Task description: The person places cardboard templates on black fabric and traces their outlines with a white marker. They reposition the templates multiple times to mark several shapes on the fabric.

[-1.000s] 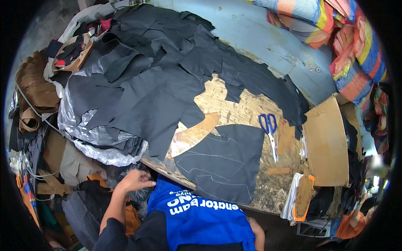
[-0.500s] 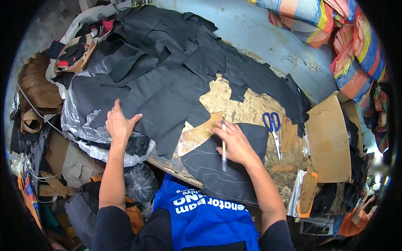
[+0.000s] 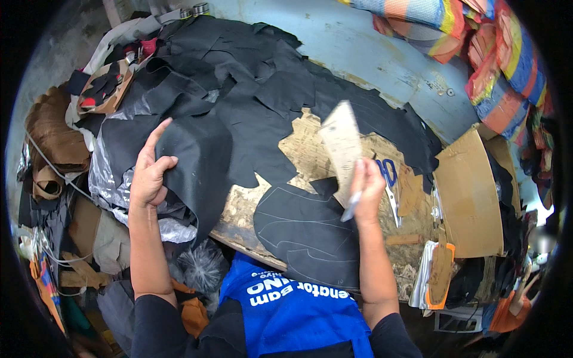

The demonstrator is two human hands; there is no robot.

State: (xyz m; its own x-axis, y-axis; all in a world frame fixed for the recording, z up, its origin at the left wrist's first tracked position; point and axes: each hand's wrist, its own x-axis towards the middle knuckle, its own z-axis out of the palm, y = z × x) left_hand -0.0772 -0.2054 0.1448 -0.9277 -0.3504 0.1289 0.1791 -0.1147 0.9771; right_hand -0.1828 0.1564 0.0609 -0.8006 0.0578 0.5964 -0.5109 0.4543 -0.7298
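Blur and cover at the counter [image 3: 240,206].
Template [image 3: 341,143] and pale stick [image 3: 351,207] in right hand [image 3: 368,188] smeared; stick's tip unclear. Scissors [image 3: 393,206] partly behind that hand. Left hand's [image 3: 149,179] grip on curled sheet [image 3: 200,155] can't be told. Striped sacks [image 3: 418,15] cut by top edge, apron [image 3: 298,316] by bottom.

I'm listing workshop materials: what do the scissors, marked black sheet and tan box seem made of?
Scissors: silvery, gleaming blades suggest metal; blue handles, probably plastic.
Marked black sheet: even matte face, perhaps leather or imitation; grain unclear.
Tan box: dull, stiff panel suggests cardboard.
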